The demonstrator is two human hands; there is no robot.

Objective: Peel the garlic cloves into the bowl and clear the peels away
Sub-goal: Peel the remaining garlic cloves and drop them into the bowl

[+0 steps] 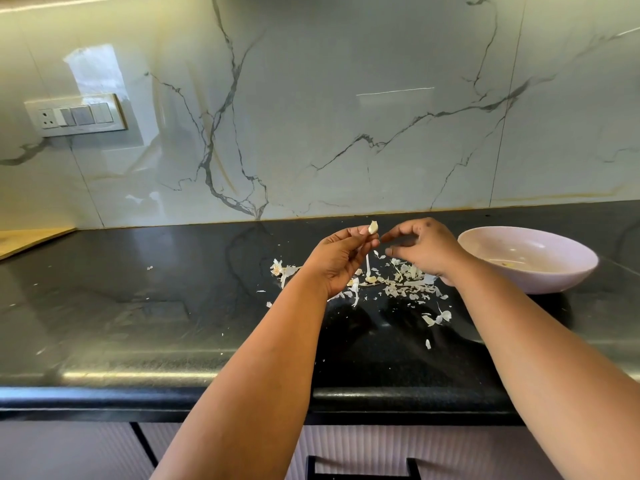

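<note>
My left hand [341,256] pinches a pale garlic clove [373,227] between thumb and fingertips, raised above the black counter [173,306]. My right hand [420,245] hovers just right of the clove, fingers curled, its fingertips close to the clove's lower end; I cannot see anything held in it. A thin strip of skin [367,263] hangs below the clove. White garlic peels [405,282] lie scattered on the counter under both hands. A pale pink bowl [561,275] stands to the right with a few small pieces inside.
A marble backsplash rises behind the counter, with a switch panel [76,115] at the left. A wooden surface [31,239] shows at the far left. More peel bits [438,318] lie nearer the counter's front edge.
</note>
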